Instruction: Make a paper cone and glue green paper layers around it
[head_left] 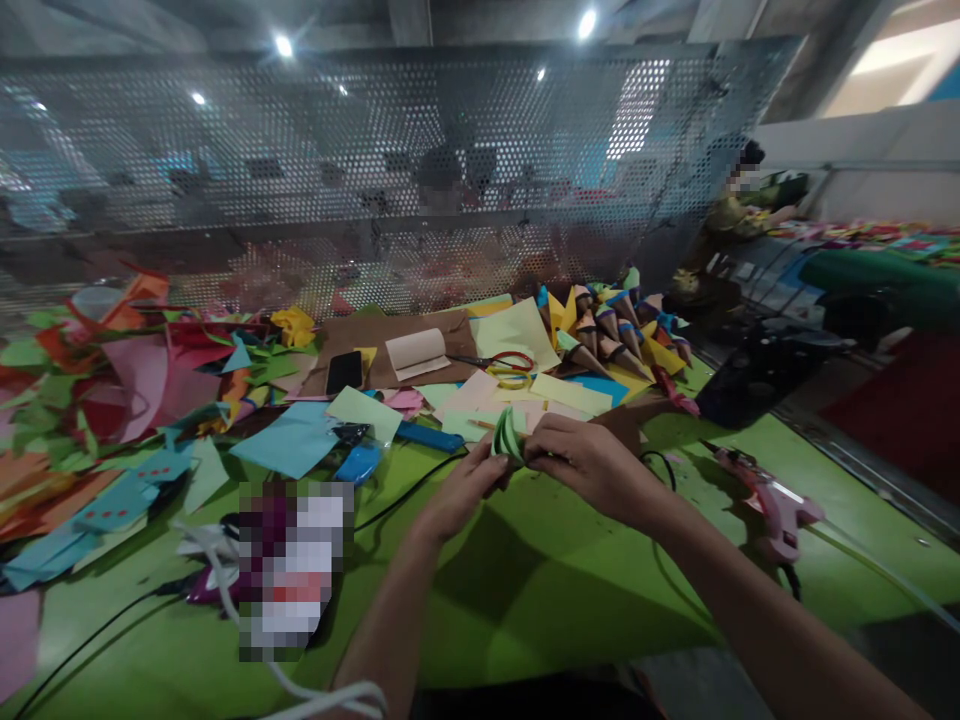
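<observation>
Between my two hands, above the green table, is a small piece of light green paper (508, 436) with curved, layered folds. My left hand (477, 474) is closed on its left side, thumb at the front. My right hand (574, 452) pinches at its right side with bent fingers; exactly what lies in those fingertips is partly hidden. A pencil (482, 425) shows just behind the green paper. Beyond the hands lie pale paper sheets (574, 394), scissors with red handles (511, 361) and a yellow-handled pair (510, 381).
A pink glue gun (780, 515) with a long stick lies at right. Paper cones (600, 335) cluster at the back. Coloured scraps (142, 375) heap at left, near a phone (344, 372) and a blurred power strip (296, 575). A perforated metal screen (360, 170) stands behind; another person (739, 215) sits far right.
</observation>
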